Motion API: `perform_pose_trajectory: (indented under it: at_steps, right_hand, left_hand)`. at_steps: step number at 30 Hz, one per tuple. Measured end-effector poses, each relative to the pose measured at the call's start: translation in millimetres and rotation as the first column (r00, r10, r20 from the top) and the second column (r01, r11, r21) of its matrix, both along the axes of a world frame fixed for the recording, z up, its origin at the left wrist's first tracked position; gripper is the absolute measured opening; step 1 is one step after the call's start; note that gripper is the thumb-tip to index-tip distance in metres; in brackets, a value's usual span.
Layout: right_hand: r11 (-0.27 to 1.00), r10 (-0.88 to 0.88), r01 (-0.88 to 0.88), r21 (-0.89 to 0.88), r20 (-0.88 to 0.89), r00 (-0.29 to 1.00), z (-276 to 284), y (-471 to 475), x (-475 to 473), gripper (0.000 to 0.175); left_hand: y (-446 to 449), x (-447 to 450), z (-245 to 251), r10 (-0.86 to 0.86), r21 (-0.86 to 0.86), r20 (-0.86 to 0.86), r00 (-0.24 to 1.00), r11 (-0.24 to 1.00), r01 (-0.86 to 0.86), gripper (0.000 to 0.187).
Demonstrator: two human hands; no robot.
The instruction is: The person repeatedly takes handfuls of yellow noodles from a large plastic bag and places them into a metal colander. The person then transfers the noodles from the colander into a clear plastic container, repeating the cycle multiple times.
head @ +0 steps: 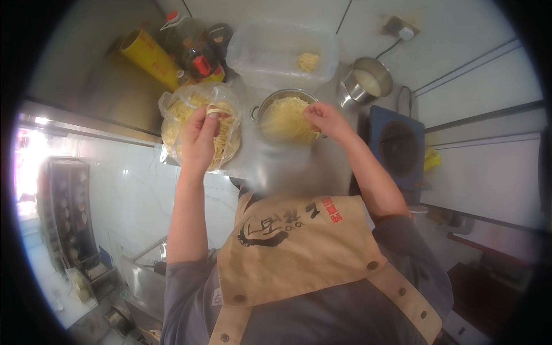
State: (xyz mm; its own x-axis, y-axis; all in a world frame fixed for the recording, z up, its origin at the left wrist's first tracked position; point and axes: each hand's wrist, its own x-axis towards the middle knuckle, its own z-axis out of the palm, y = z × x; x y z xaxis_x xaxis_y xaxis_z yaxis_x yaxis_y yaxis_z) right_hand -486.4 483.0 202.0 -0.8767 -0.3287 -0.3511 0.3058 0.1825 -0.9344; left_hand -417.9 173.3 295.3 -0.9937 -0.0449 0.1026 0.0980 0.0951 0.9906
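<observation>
My left hand (202, 129) is over an open clear plastic bag of noodles (222, 144), with a few pale noodle strands pinched between thumb and fingers. My right hand (324, 120) is at the right side of a round metal pot (255, 113) heaped with noodles (286, 114); its fingertips meet at the noodles, but blur and the hand itself hide whether they grip any. Behind the pot, a clear plastic tub (258, 73) lined with film holds one small nest of noodles (308, 61).
Bottles (200, 60) and a yellow roll or tube (151, 58) stand at the back left. Right of the tub is a steel pot (368, 82) with pale contents, below a wall socket with a plug (406, 33). A blue-framed induction cooker (397, 146) lies at the right.
</observation>
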Motion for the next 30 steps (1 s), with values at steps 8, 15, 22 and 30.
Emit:
perform_pose_trajectory:
  at_steps: [8,15,22,30]
  right_hand:
    - [0.978,0.032,-0.017,0.206,-0.066,0.997,-53.1,-5.9,-11.2,0.019]
    - [0.910,0.234,-0.086,0.405,-0.334,0.913,-92.3,-23.7,-27.8,0.020]
    - [0.666,0.362,0.033,0.745,-0.362,0.859,-91.3,-21.3,-39.6,0.020]
    - [0.508,0.390,0.001,0.861,-0.231,0.891,-79.4,-30.6,-53.8,0.023]
  left_hand:
    - [-54.0,0.2,-69.8,0.324,0.353,0.557,0.764,0.741,-0.571,0.013]
    - [-89.1,-27.3,-109.4,0.458,-0.537,0.026,0.889,0.756,-0.374,0.028]
    - [-49.1,2.2,-59.9,0.240,-0.850,-0.095,0.966,0.486,-0.204,0.035]
    - [9.7,72.1,-28.3,0.162,-0.501,-0.259,0.952,0.821,-0.275,0.021]
